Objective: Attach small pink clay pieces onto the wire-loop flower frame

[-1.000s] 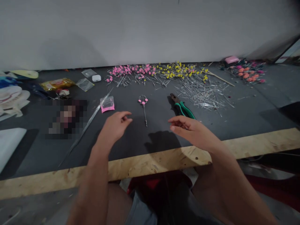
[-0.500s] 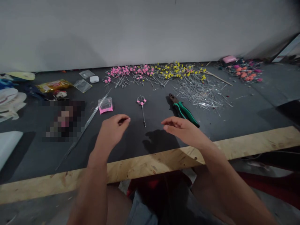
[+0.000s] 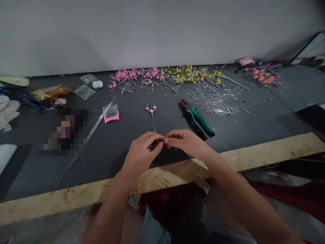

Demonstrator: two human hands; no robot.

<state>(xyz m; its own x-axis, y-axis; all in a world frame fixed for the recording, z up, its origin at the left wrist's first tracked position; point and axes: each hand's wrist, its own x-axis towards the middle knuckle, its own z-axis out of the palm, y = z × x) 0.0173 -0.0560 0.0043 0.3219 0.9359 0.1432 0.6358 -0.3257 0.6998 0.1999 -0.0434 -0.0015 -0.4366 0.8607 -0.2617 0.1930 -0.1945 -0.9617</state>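
Observation:
My left hand [image 3: 142, 152] and my right hand [image 3: 188, 142] meet above the dark mat [image 3: 254, 125], fingertips pinched together at one spot. My left fingers hold a small thin wire piece, mostly hidden. Whether my right fingers grip it too is unclear. Just beyond the fingertips lies a wire stem with pink beads at its head [image 3: 151, 108]. Green-handled pliers [image 3: 199, 119] lie right of it, close to my right hand.
Pink-headed pins [image 3: 134, 75], yellow-headed pins [image 3: 193, 73] and bare metal pins [image 3: 215, 98] are heaped along the back. A small pink-edged bag [image 3: 111, 113] and a long thin rod [image 3: 88, 135] lie left. Orange beads [image 3: 262, 74] sit far right. The wooden table edge [image 3: 266, 154] runs along the front.
Both hands were apart with the fingers loosely spread. They have moved inward and nearer to me, and their fingertips now touch in a pinch.

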